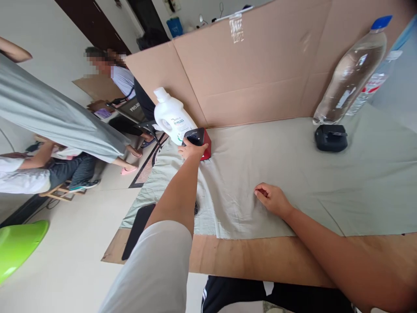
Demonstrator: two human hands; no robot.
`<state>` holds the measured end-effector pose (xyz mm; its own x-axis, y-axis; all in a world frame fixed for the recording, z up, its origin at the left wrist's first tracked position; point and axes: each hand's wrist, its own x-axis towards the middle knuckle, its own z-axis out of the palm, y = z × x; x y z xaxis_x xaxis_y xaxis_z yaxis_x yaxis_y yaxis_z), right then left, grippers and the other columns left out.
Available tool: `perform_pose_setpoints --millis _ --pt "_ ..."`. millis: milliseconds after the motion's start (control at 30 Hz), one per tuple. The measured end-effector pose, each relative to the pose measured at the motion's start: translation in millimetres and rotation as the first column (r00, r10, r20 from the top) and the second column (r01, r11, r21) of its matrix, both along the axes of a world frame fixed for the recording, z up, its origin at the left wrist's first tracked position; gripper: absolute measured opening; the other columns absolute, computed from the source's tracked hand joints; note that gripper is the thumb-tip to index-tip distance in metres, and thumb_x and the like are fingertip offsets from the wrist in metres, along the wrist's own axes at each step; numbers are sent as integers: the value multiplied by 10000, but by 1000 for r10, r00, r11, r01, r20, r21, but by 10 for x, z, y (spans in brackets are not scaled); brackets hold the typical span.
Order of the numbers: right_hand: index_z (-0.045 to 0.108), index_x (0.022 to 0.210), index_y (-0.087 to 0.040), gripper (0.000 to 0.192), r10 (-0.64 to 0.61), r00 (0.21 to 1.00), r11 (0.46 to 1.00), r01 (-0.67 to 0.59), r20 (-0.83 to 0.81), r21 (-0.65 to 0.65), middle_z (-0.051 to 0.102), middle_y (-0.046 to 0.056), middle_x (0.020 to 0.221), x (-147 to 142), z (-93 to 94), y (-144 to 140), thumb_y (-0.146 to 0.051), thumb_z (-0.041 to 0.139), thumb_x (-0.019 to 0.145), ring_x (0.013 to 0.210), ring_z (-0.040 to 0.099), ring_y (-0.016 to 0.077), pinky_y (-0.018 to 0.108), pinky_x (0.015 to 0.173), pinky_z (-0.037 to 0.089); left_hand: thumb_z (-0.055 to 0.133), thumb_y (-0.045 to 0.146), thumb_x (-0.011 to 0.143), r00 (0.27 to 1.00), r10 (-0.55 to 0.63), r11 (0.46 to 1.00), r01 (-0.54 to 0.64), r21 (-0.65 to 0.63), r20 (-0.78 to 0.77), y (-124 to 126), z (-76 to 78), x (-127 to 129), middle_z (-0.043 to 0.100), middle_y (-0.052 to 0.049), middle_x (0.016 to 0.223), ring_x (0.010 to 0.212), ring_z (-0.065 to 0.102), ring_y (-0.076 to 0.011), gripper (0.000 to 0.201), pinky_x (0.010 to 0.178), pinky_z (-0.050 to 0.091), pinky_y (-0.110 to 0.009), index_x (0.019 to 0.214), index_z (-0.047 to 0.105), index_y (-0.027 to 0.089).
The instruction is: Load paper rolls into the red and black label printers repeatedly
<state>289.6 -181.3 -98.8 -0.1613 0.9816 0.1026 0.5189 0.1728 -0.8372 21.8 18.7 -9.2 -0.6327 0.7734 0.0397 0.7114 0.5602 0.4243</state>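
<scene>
My left hand [191,150] reaches far forward and grips a small red and black device [201,140] that sits on the pale green cloth [293,174]. A white detergent bottle [172,116] stands just behind the device, at the cloth's left edge. My right hand [272,198] rests on the cloth near its front edge, fingers curled and pinching a fold of the fabric.
A cardboard wall [254,74] backs the table. A clear plastic bottle [352,74] leans at the right, with a black object [330,138] in front of it. A dark flat item [138,229] lies at the table's left corner. People [65,169] sit at the left; a green object [16,248] is low left.
</scene>
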Motion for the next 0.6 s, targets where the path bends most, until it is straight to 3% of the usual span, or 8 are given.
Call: perform_pose_setpoints --millis 100,200,300,367,500,600 --pt "651 818 -242 186 0 998 1000 -2 -69 -29 693 8 698 24 -40 20 -361 514 858 612 615 165 319 621 491 786 552 647 1000 -21 998 22 51 -23 -84 40 80 368 -234 1427 1346 374 -412 1093 1074 347 -546 1506 214 192" --pt "650 896 -230 214 -47 975 998 35 -218 -56 709 32 790 59 -125 70 -404 530 860 723 656 178 329 688 535 774 566 671 992 -129 985 130 111 -19 -348 122 246 391 -211 1400 1358 362 -406 997 1098 318 -537 1464 287 208" --pt "618 1097 -214 387 -159 907 987 150 -391 -54 705 105 1057 112 -196 132 -516 525 873 929 668 213 374 795 564 790 526 673 955 -295 933 286 217 8 -782 169 506 434 -161 1359 1360 378 -366 909 1126 303 -498 1412 353 228" --pt "555 1262 -225 539 -195 872 979 199 -449 -40 625 145 1291 153 -206 153 -599 518 876 1104 632 245 428 911 549 816 484 646 911 -411 875 387 291 26 -1106 151 710 460 -132 1328 1347 402 -343 884 1138 300 -484 1377 386 235" --pt "303 1523 -249 800 -163 864 980 197 -475 21 329 136 1603 242 -156 147 -706 459 885 1432 393 284 511 1168 355 863 435 567 789 -607 737 516 437 92 -1678 -2 1129 488 -117 1284 1317 428 -339 871 1141 312 -486 1304 448 226" --pt "176 1576 -224 910 -179 858 970 236 -481 60 180 122 1664 334 -135 157 -755 417 877 1531 191 263 500 1254 173 881 439 532 750 -641 714 505 484 163 -1993 -151 1408 454 -122 1294 1331 399 -351 915 1142 307 -514 1309 442 239"
